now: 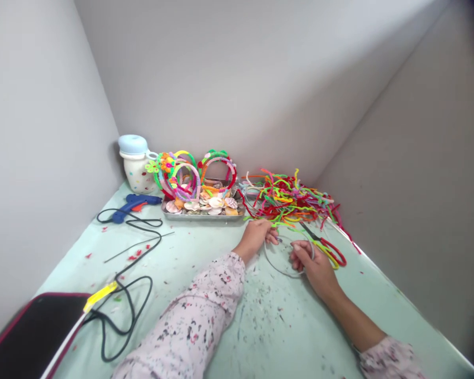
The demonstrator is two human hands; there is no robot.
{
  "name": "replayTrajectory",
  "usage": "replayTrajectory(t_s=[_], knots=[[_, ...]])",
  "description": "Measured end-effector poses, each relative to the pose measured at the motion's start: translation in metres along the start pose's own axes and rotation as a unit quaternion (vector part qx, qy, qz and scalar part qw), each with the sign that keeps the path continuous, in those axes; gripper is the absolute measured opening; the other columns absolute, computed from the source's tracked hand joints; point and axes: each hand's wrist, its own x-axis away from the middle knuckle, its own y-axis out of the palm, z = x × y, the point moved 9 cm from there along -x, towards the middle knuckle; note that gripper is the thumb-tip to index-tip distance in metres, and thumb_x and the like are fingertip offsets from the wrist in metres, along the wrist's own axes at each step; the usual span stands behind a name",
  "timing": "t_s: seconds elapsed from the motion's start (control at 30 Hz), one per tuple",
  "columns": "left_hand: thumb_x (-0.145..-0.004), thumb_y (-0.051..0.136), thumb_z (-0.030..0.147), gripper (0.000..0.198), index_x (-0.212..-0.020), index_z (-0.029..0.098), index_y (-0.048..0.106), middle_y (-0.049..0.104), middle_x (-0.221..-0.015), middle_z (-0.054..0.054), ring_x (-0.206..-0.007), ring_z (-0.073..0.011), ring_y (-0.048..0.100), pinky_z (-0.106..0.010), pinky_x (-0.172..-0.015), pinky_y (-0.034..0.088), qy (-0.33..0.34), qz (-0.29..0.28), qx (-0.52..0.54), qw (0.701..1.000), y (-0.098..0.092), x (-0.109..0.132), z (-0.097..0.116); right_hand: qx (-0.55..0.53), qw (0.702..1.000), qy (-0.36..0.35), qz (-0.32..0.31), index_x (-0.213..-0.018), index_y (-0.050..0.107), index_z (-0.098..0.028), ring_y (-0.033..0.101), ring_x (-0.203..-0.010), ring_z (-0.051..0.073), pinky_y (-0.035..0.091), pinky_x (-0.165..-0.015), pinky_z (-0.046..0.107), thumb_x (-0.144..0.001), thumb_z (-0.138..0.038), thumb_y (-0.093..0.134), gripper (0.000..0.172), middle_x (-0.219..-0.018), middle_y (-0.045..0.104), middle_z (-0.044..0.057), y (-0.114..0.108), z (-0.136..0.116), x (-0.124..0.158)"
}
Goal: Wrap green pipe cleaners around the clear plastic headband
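Gripping thin wire hoop (pixel 272 261) at lower centre-right of frame: left hand (pixel 256 237) closed on its upper edge, right hand (pixel 314 268) curled around its right side. Red-handled scissors (pixel 324 245) just beside right hand. Tangled pipe cleaners (pixel 288 200) above. Shell-filled metal tray (pixel 203 217) upper centre, pipe-cleaner hoops (pixel 217 168) standing behind shells. Blue glue gun (pixel 134 204) farther left.

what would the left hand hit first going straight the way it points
The left hand would probably meet the heap of coloured pipe cleaners first, though depth is hard to judge.
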Motion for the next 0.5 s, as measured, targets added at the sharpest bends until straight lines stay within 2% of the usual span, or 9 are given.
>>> replayTrajectory(t_s=[0.2,0.33,0.5], knots=[[-0.075,0.052,0.027,0.018,-0.072,0.010,0.058,0.065,-0.065,-0.006,-0.046,-0.0113,0.058,-0.023,-0.049,0.041,0.007,-0.017,0.031,0.999,-0.0034,-0.0005,-0.0022,-0.003,1.000,0.000,0.014,-0.089,0.056,-0.016,0.051,-0.051,0.011,0.040,-0.051,0.024,-0.082,-0.048,0.057,0.032,-0.063,0.057,-0.001,0.0011,-0.0044,0.0032],[-0.073,0.055,0.028,0.019,-0.072,0.009,0.060,0.065,-0.066,-0.006,-0.049,-0.0113,0.058,-0.023,-0.051,0.043,0.005,-0.028,0.028,0.999,-0.0028,0.0002,-0.0026,-0.025,1.000,0.000,0.015,-0.094,0.055,-0.016,0.051,-0.051,0.011,0.040,-0.051,0.024,-0.082,-0.046,0.057,0.031,-0.064,0.056,-0.002,0.0013,-0.0025,0.0026],[-0.076,0.053,0.029,0.021,-0.074,0.010,0.060,0.065,-0.068,-0.006,-0.049,-0.0106,0.058,-0.023,-0.053,0.043,0.035,-0.035,0.000,0.999,-0.0009,0.0070,0.0057,-0.074,0.997,-0.016,0.011,-0.102,0.053,-0.017,0.052,-0.052,0.012,0.040,-0.051,0.024,-0.081,-0.046,0.059,0.036,-0.069,0.058,-0.001,-0.0028,-0.0053,0.0033]])
